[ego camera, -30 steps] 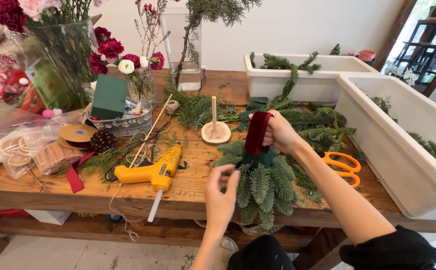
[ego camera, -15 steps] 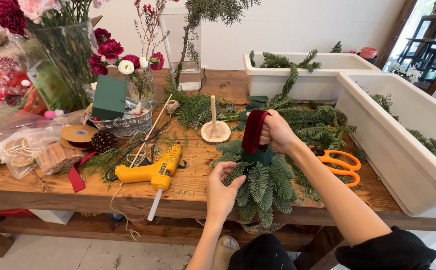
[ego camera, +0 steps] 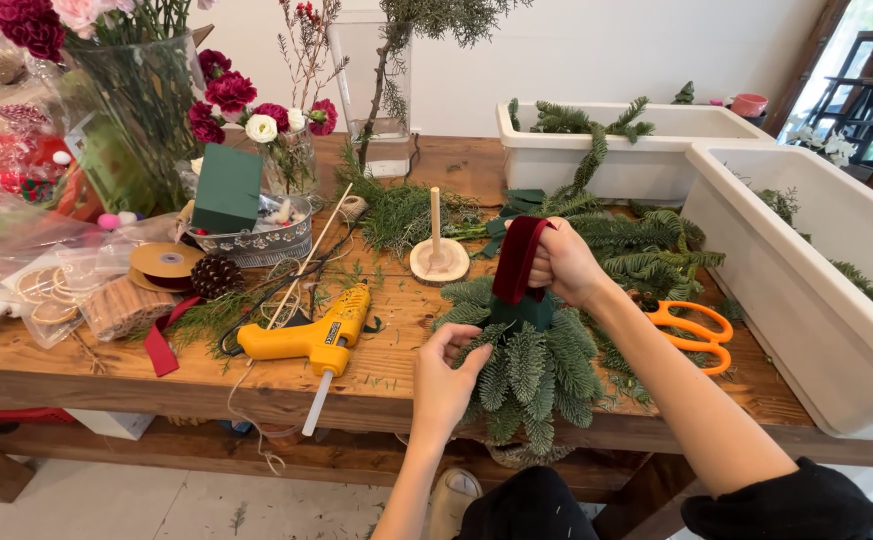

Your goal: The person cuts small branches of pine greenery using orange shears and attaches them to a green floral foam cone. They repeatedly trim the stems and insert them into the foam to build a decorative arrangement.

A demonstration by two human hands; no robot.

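Fir sprigs [ego camera: 536, 365] form 1 bundle overhanging the table's [ego camera: 156, 375] front edge, tips pointing down. Left hand [ego camera: 446, 375], fingers loosely curled, touches its left side. Right hand [ego camera: 561, 265], nearer the stem top, pinches 1 dark red ribbon [ego camera: 516, 258] standing upright. 1 pair of orange scissors [ego camera: 691, 330] lies right.

Person, head view: left hand [ego camera: 443, 375] and right hand [ego camera: 563, 266] are showing bare, forearms uncovered. Right arm is wearing a black sleeve pushed up near the elbow. Lower body is wearing dark, possibly black, clothing.
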